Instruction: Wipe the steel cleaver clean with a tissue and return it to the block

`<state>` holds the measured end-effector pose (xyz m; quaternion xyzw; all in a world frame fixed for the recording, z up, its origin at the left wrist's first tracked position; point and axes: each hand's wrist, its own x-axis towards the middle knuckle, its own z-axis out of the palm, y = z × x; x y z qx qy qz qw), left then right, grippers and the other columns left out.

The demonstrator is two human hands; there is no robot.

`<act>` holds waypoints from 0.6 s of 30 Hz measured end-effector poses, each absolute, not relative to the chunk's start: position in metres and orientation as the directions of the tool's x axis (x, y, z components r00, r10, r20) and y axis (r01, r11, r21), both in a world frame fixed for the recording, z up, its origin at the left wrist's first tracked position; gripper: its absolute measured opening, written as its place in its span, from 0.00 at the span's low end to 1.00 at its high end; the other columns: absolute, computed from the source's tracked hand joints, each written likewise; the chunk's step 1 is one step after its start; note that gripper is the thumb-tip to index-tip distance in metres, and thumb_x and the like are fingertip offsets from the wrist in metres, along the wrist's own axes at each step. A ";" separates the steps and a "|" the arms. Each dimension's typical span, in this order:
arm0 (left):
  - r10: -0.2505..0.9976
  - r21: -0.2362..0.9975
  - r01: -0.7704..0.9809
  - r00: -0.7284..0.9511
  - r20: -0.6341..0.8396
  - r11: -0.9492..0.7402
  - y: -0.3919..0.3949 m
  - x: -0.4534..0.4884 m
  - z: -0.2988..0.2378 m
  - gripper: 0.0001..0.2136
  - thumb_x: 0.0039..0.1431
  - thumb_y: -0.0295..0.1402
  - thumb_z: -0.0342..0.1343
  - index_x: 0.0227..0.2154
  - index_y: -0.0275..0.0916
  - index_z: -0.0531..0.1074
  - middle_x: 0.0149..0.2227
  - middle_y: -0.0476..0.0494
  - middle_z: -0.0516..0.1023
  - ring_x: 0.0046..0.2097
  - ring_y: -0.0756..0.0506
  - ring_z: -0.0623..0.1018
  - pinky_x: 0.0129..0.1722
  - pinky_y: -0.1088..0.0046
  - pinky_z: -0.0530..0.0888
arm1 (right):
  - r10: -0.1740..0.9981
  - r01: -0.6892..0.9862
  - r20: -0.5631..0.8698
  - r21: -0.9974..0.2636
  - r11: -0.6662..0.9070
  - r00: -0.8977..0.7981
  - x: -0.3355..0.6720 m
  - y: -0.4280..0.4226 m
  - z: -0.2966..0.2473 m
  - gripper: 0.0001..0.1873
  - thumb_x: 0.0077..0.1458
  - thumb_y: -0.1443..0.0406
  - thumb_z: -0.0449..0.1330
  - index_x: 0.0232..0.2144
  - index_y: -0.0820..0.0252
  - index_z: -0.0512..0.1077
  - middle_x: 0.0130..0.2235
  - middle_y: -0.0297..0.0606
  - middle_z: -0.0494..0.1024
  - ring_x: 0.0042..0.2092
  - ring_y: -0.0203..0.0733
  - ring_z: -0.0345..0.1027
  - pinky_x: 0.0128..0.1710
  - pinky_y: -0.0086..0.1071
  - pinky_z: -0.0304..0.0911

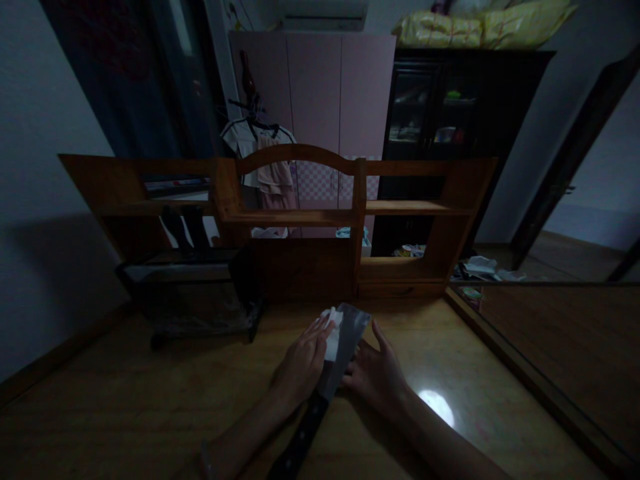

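- Head view: the knife [331,385] is between both hands, above the surface [210,400]; its long axis goes from the near handle forward and slightly right.
- The left hand [303,353] holds a white tissue [332,347] against the blade, which lies to its right.
- The right hand [375,373] is half-spread, blade to its left; its grip I cannot tell.
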<state>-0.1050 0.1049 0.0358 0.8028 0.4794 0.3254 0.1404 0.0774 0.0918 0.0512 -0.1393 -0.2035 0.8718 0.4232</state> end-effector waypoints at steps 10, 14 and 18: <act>0.686 0.452 0.532 0.657 0.313 -0.716 0.086 -0.096 0.061 0.22 0.71 0.34 0.34 0.65 0.47 0.54 0.67 0.54 0.54 0.68 0.48 0.54 0.68 0.63 0.54 | 0.889 -0.784 -0.055 -0.449 -0.429 -0.455 0.096 0.104 0.049 0.23 0.61 0.47 0.50 0.43 0.57 0.71 0.44 0.42 0.80 0.45 0.46 0.74 0.49 0.44 0.65; 0.634 0.441 0.483 0.707 0.312 -0.756 0.081 -0.093 0.067 0.23 0.71 0.33 0.33 0.67 0.47 0.50 0.68 0.54 0.50 0.69 0.47 0.53 0.68 0.62 0.53 | 0.891 -0.779 -0.031 -0.472 -0.413 -0.454 0.095 0.104 0.049 0.22 0.60 0.48 0.51 0.43 0.58 0.71 0.43 0.42 0.80 0.48 0.48 0.73 0.50 0.45 0.65; 0.633 0.424 0.491 0.706 0.318 -0.761 0.079 -0.090 0.068 0.23 0.71 0.33 0.32 0.67 0.46 0.47 0.69 0.54 0.47 0.69 0.47 0.51 0.69 0.62 0.52 | 0.903 -0.794 -0.086 -0.446 -0.413 -0.421 0.093 0.102 0.055 0.20 0.61 0.50 0.52 0.40 0.59 0.73 0.40 0.42 0.81 0.48 0.49 0.73 0.50 0.45 0.65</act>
